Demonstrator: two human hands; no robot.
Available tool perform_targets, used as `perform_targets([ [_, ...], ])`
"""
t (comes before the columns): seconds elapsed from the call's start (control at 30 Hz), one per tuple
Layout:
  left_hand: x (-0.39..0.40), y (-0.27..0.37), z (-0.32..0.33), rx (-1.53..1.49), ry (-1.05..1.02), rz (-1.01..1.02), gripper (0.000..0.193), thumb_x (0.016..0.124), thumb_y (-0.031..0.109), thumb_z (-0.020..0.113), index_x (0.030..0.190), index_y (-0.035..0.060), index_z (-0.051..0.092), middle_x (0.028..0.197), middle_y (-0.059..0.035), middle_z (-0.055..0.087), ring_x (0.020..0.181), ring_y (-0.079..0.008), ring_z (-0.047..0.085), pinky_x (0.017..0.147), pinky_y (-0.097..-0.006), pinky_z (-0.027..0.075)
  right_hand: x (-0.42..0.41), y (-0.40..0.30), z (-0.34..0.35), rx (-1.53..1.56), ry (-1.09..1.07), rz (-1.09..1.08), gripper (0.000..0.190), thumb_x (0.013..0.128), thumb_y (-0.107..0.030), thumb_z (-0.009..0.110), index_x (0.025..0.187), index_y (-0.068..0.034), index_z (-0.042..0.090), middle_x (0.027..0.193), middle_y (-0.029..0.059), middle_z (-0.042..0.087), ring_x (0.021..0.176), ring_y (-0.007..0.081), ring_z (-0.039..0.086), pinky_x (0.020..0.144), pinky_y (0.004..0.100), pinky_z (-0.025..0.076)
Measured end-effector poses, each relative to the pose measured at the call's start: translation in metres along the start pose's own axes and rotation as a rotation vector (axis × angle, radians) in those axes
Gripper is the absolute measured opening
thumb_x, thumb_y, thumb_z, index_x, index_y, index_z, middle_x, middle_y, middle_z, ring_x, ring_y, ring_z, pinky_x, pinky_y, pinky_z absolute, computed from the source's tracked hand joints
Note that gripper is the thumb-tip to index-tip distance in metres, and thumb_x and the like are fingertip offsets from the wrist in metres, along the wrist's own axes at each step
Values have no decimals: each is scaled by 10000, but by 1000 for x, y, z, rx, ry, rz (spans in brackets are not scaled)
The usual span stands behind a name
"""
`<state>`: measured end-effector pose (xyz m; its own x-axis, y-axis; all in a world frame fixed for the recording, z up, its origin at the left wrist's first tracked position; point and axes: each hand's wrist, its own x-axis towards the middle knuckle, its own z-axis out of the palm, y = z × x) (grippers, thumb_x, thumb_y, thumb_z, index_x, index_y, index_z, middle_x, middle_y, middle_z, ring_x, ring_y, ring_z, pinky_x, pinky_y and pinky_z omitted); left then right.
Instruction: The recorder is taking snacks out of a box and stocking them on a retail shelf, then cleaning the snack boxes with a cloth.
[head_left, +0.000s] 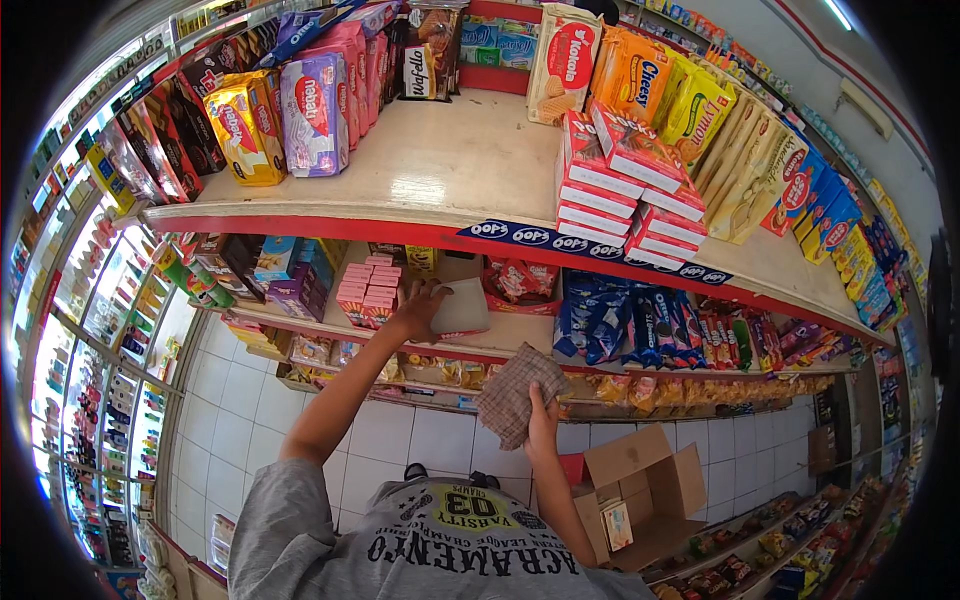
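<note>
My right hand (543, 429) grips a folded brown checked cloth (517, 397), held in front of the lower shelf. Reaching onto that shelf, my left hand (414, 311) has its fingers spread at the left side of a shallow open carton tray (463, 304) with a pale inside. Whether the fingers grip the tray or only rest against it, I cannot tell. Just left of this hand stand stacked small pink-and-red boxes (367, 292). Red snack packs in a display carton (521, 281) sit to the tray's right.
The upper shelf (442, 157) overhangs the lower one, its red edge above my hands. It carries stacked red-and-white boxes (630, 187), Nabati wafer packs (315, 116) and biscuit packs (634, 71). An open cardboard box (645, 495) is on the tiled floor at my right.
</note>
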<state>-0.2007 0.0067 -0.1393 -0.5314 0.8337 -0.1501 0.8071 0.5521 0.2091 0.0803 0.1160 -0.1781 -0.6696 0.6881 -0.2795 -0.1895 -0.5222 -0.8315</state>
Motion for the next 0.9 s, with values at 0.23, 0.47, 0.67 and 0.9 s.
perform_targets([
  [0.23, 56, -9, 50, 255, -24, -57, 1013, 512, 234, 846, 1383, 243, 330, 1466, -172, 243, 1370, -413, 192, 1058, -642, 209, -2, 3, -20, 6, 95, 1, 469, 917, -297, 604, 1238, 15, 464, 1182, 120, 545, 1059, 217, 569, 863, 338, 501],
  [0.47, 74, -16, 73, 306, -40, -58, 988, 566, 209, 822, 1411, 280, 314, 1519, -141, 143, 1381, -382, 197, 1070, -596, 223, -9, 4, -19, -22, 164, 6, 483, 915, -303, 607, 1231, 27, 453, 1177, 122, 544, 1033, 210, 574, 861, 329, 497],
  [0.67, 71, -15, 92, 295, 86, -94, 843, 712, 150, 704, 1439, 314, 309, 1560, -108, 52, 1403, -368, 155, 1077, -559, 246, -12, 3, -19, -42, 144, -12, 480, 922, -305, 594, 1233, 33, 455, 1170, 120, 551, 999, 201, 583, 835, 317, 495],
  [0.9, 70, -18, 110, 141, 179, -93, 504, 802, 76, 568, 1269, 262, 545, 1449, -62, 363, 1284, -344, 395, 1026, -521, 341, -6, 8, -23, -17, 145, 51, 571, 896, -297, 633, 1318, -26, 360, 1264, 128, 484, 1110, 243, 541, 882, 355, 499],
])
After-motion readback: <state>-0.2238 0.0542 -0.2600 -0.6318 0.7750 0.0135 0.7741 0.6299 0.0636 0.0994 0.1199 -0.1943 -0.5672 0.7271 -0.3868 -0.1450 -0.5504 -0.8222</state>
